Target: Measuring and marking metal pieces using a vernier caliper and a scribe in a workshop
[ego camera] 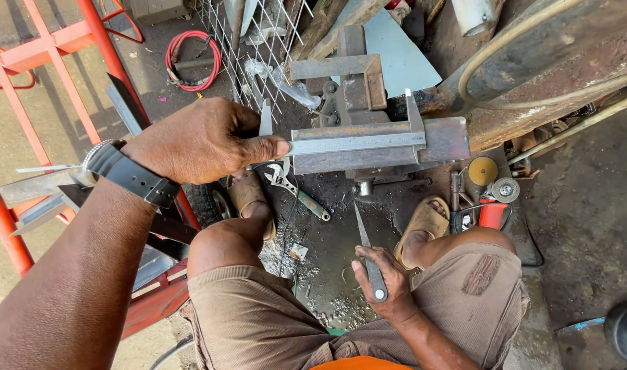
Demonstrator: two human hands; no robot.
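My left hand (pixel 200 140) grips a steel caliper (pixel 358 142) by its left end and lays it along a flat steel piece (pixel 382 152) clamped in a bench vise (pixel 354 89); the caliper's far jaw hooks the piece near its right end. My right hand (pixel 385 281) rests low between my knees, shut on a pointed metal scriber (pixel 368 250) whose tip points up toward the vise. A dark watch strap (pixel 132 175) and a bracelet sit on my left wrist.
An adjustable wrench (pixel 296 188) lies on the dirty floor below the vise. An angle grinder with discs (pixel 491 195) sits at the right. Red steel frame (pixel 73 41), wire mesh (pixel 258 41), a red hose (pixel 190 58) and a rusty beam (pixel 532 75) surround me.
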